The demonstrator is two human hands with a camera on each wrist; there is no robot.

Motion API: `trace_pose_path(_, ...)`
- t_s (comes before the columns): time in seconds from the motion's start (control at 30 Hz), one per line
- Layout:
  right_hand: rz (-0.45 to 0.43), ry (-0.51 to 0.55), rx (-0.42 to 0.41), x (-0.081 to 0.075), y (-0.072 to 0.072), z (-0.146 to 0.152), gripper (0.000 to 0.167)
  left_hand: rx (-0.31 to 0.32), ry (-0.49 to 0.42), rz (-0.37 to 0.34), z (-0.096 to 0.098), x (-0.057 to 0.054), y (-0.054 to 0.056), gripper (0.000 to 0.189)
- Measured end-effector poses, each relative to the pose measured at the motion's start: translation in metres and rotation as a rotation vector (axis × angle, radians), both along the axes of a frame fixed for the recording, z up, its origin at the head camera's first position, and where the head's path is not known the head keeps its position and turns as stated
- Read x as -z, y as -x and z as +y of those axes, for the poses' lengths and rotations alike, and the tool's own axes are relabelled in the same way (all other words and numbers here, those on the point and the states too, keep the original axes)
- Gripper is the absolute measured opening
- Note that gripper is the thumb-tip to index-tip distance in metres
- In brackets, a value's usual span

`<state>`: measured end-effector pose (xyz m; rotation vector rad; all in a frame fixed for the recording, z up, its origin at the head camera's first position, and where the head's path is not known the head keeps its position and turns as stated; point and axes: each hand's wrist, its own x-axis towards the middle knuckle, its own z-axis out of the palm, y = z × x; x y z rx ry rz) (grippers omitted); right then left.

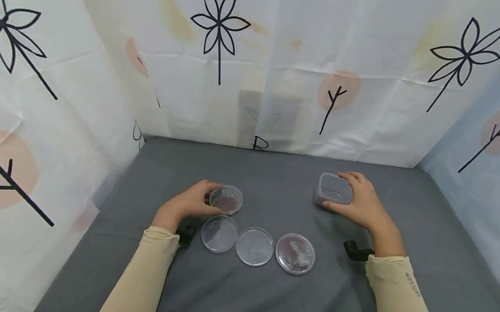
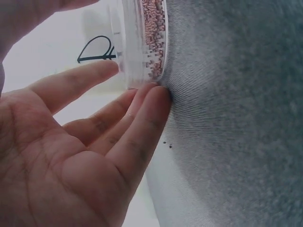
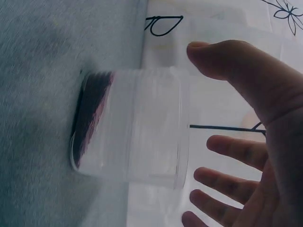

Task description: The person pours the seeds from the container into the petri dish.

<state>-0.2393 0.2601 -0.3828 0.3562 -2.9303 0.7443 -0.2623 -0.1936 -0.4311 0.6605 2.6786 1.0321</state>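
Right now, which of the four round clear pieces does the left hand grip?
The dish farthest back, with reddish grains inside: the left hand grips its side. The other three pieces lie nearer in a row, ungripped.

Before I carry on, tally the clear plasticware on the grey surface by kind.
Round dishes with reddish bits: 2
Round dishes or lids with no visible contents: 2
Square tub with dark reddish contents: 1
Total: 5

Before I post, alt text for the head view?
A person's left hand holds a clear dish of reddish bits at a gray table; the right hand is spread around a clear tub. Nearer lie two clear discs and another filled dish.
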Motion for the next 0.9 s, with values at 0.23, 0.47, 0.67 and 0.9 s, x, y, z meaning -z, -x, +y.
trace_pose_path(0.23,-0.059,-0.013,-0.042,0.006,0.004,0.010,0.096,0.025,0.016,0.055,-0.004,0.000,-0.013,0.072)
trace_pose_path(0.47,-0.064,0.017,-0.049,0.008,0.007,0.014,0.090,0.005,-0.061,0.010,-0.007,0.002,-0.026,0.069)
trace_pose_path(0.67,-0.063,0.021,-0.036,0.007,0.008,0.013,0.081,-0.034,-0.058,0.013,-0.014,0.003,-0.034,0.059)
trace_pose_path(0.9,-0.066,0.022,-0.018,0.007,0.010,0.013,0.081,-0.001,-0.058,0.016,-0.018,0.004,-0.043,0.040)
